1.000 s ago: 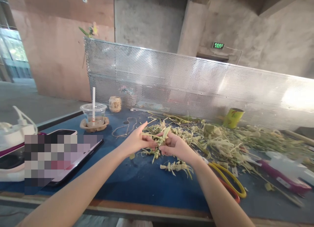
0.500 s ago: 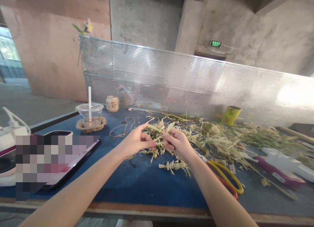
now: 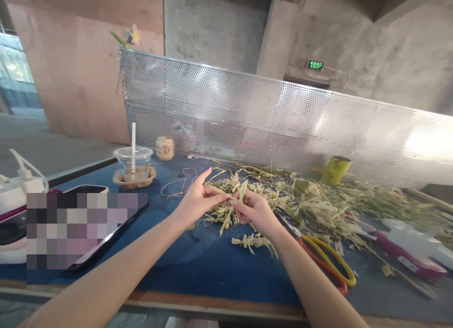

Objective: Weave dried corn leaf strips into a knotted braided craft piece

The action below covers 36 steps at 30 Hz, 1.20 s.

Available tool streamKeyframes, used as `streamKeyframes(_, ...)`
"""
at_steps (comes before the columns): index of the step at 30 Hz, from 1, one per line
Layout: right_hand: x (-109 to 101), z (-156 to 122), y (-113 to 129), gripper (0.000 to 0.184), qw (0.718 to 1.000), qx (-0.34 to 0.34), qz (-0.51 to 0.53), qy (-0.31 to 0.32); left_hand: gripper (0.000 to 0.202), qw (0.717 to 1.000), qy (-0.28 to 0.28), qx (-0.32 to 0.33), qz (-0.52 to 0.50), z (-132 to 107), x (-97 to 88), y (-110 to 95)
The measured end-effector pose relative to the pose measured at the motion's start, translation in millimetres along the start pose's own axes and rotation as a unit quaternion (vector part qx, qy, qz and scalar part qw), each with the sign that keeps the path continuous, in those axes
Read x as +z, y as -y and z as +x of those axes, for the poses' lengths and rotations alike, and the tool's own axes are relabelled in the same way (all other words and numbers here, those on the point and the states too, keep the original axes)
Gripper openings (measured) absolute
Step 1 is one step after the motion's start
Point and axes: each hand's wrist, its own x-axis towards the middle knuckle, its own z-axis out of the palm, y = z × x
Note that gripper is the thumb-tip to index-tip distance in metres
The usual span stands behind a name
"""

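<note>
Between my two hands is a pale green strip of dried leaf [image 3: 243,190]. My left hand [image 3: 198,199] pinches one end of it between thumb and a finger, with the index finger pointing up and away. At the other end, my right hand [image 3: 253,208] grips the strip, its fingers curled and a leaf tip standing up above them. Under and behind the hands spreads a heap of shredded dried leaves [image 3: 222,214]. A small knotted bundle of leaf strips [image 3: 253,241] lies on the blue table top in front of the heap.
Scissors [image 3: 327,259] with yellow and orange handles lie beside my right forearm. A glue gun [image 3: 406,255] rests further right, a yellow-green tube [image 3: 336,171] behind it. To the left are a tablet [image 3: 106,240], a plastic cup [image 3: 132,164], a small jar [image 3: 164,148] and string [image 3: 173,193].
My fingers have shifted along the leaf strip; its tip now stands more upright by my right hand. My left index finger has lifted away. The whole view has shifted slightly.
</note>
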Motion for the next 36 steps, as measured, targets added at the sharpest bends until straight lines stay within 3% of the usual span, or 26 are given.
streamKeyframes(15,3.9,1.7,-3.3,0.026,0.987,-0.033,0.155,-0.010,0.100,0.996,-0.061,0.048,-0.047,2.4,-8.9,-5.4)
streamKeyframes(22,-1.4,2.3,-3.5,0.028,0.986,-0.010,0.164,0.009,0.117,0.996,0.072,-0.048,-0.035,-1.8,2.7,5.3)
streamKeyframes(28,0.5,4.3,-7.7,0.023,0.998,-0.043,0.042,-0.032,0.110,0.997,0.075,-0.017,0.021,-4.8,3.5,5.5)
streamKeyframes(36,8.9,-0.6,-6.8,0.028,0.992,0.000,0.110,-0.059,0.100,0.988,0.120,-0.095,-0.013,-9.2,-1.0,-3.1)
